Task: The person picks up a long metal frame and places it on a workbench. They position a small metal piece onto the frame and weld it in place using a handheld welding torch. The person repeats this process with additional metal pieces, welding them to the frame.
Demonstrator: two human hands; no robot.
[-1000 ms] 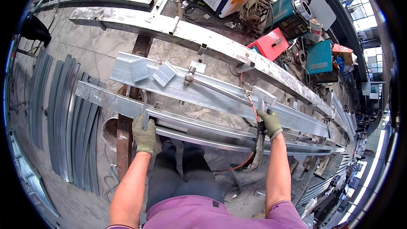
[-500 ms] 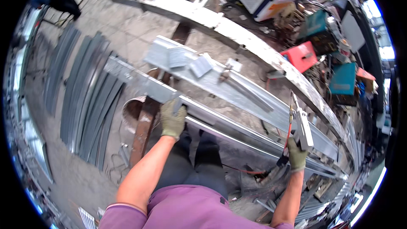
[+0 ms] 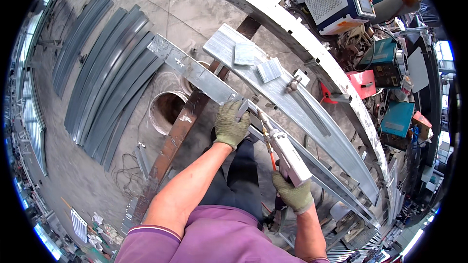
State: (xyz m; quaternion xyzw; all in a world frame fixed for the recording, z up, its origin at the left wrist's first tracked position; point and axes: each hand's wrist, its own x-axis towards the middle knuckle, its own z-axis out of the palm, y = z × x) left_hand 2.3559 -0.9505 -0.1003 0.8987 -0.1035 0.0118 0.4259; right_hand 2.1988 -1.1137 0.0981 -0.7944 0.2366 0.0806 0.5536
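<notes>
Right, I'm on the head view, and both gloved hands are occupied: the left hand (image 3: 232,125) lies on a long steel beam (image 3: 195,79), its thumb and fingers closed around a short steel piece (image 3: 242,110) standing at the beam's near edge. Over to the right hand (image 3: 293,195), wrapped around the handle of a white boxy welding gun (image 3: 288,159), its body angled up-left and its tapered nozzle near that piece; whether they touch, I can't tell. The gun looks rigid and front-heavy, I'd judge, so the handle behind the body is the place to hold it, clear of the nozzle, with the orange hose (image 3: 273,161) alongside likely tugging a little. The short piece looks light, stiff and smooth enough to slide under a glove; I'd pinch its upper sides, fingers away from the tip. The beam looks heavy and unbending, crossing a rusty girder (image 3: 173,148). Beyond it, a hammer (image 3: 293,85) and two metal plates (image 3: 244,53) lie on a wide galvanized channel (image 3: 224,44).
</notes>
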